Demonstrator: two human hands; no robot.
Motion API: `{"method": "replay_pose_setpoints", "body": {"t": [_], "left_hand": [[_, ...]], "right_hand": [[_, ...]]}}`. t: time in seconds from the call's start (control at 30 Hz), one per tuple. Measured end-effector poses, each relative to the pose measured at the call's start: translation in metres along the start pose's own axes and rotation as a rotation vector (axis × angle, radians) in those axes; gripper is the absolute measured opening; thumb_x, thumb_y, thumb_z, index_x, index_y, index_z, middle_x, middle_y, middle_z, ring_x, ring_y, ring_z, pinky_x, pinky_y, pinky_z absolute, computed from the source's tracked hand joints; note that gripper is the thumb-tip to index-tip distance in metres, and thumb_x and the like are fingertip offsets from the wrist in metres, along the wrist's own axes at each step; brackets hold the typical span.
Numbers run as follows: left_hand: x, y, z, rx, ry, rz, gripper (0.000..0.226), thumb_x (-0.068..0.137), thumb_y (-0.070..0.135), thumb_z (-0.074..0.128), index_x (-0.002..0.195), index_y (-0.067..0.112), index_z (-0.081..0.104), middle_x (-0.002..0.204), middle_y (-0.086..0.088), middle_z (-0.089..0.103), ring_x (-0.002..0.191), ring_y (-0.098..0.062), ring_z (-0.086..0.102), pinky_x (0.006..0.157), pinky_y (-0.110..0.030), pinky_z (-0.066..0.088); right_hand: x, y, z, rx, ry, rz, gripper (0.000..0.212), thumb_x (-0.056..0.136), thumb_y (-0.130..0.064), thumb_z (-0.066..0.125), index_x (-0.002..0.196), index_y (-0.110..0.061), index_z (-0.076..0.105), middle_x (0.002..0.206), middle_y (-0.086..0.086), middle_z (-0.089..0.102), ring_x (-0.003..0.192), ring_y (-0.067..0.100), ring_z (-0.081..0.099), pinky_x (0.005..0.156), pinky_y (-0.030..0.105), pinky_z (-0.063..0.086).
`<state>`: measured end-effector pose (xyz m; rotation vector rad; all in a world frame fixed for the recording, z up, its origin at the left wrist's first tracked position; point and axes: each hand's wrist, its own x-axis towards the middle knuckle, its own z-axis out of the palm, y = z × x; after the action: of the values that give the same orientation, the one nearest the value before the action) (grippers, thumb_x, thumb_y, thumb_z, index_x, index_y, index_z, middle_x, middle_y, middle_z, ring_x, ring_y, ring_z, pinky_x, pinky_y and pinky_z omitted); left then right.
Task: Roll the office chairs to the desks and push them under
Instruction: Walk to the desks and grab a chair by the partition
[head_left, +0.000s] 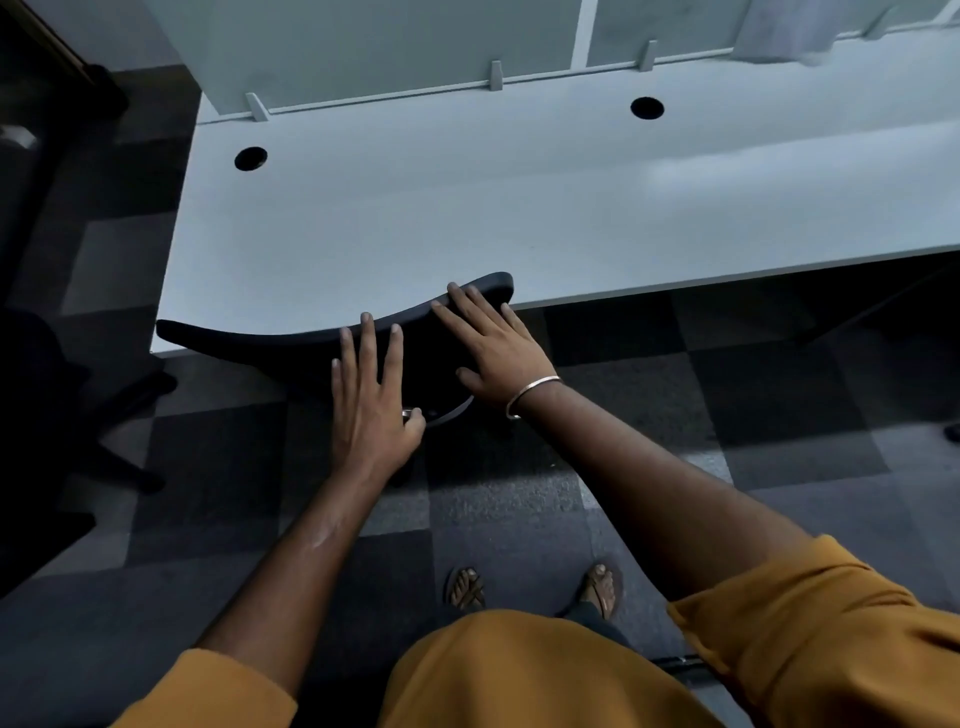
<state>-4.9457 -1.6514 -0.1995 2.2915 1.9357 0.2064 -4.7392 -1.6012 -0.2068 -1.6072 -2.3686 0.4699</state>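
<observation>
One black chair backrest (291, 340) stood against the front edge of the white surface (467, 208), directly beneath both palms. The left hand (371, 395) and right hand (493, 348) lay flat on it, fingers spread, gripping nothing. Two cable holes (251, 158) lay beyond the hands.

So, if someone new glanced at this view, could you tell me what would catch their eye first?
Most likely the two bare hands, left hand and right hand, spread flat on the black chair backrest, whose top edge meets the front edge of the pale desk at centre. Next, the two round cable holes near the desk's far edge, and the metal bangle on the right wrist.
</observation>
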Motion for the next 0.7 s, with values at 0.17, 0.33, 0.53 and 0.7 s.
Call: {"method": "replay_pose_setpoints", "body": {"t": [0.17, 0.33, 0.53, 0.7], "left_hand": [[-0.008, 0.039, 0.011, -0.102, -0.033, 0.055, 0.109, 0.078, 0.021, 0.079, 0.166, 0.018, 0.016, 0.174, -0.010, -0.012, 0.161, -0.034, 0.000, 0.127, -0.056, 0.019], [-0.008, 0.087, 0.019, -0.155, -0.111, 0.131, 0.103, 0.082, 0.022, 0.076, 0.166, 0.017, 0.018, 0.175, -0.010, 0.000, 0.159, -0.032, 0.015, 0.127, -0.050, 0.023], [-0.013, 0.165, 0.038, -0.256, -0.282, 0.231, 0.089, 0.089, 0.029, 0.074, 0.164, 0.021, 0.027, 0.173, -0.003, 0.016, 0.155, -0.025, 0.028, 0.124, -0.044, 0.031], [-0.009, 0.235, 0.055, -0.259, -0.357, 0.307, 0.084, 0.092, 0.032, 0.070, 0.163, 0.023, 0.028, 0.170, 0.000, 0.022, 0.154, -0.020, 0.031, 0.123, -0.039, 0.029]], "right_hand": [[-0.052, 0.038, -0.005, 0.150, 0.049, 0.137, 0.083, 0.087, -0.025, 0.063, 0.162, -0.030, 0.029, 0.171, -0.001, 0.022, 0.158, 0.022, 0.019, 0.126, 0.049, 0.024], [-0.111, 0.095, -0.027, 0.165, 0.017, 0.248, 0.076, 0.090, -0.020, 0.064, 0.161, -0.024, 0.035, 0.165, 0.005, 0.037, 0.152, 0.025, 0.034, 0.120, 0.043, 0.035], [-0.187, 0.166, -0.048, 0.179, -0.096, 0.485, 0.069, 0.095, -0.030, 0.062, 0.159, -0.034, 0.035, 0.150, 0.001, 0.052, 0.135, 0.026, 0.051, 0.101, 0.045, 0.050], [-0.247, 0.227, -0.064, 0.205, -0.158, 0.653, 0.068, 0.094, -0.036, 0.064, 0.157, -0.037, 0.037, 0.142, -0.001, 0.058, 0.129, 0.023, 0.057, 0.099, 0.043, 0.052]]}}
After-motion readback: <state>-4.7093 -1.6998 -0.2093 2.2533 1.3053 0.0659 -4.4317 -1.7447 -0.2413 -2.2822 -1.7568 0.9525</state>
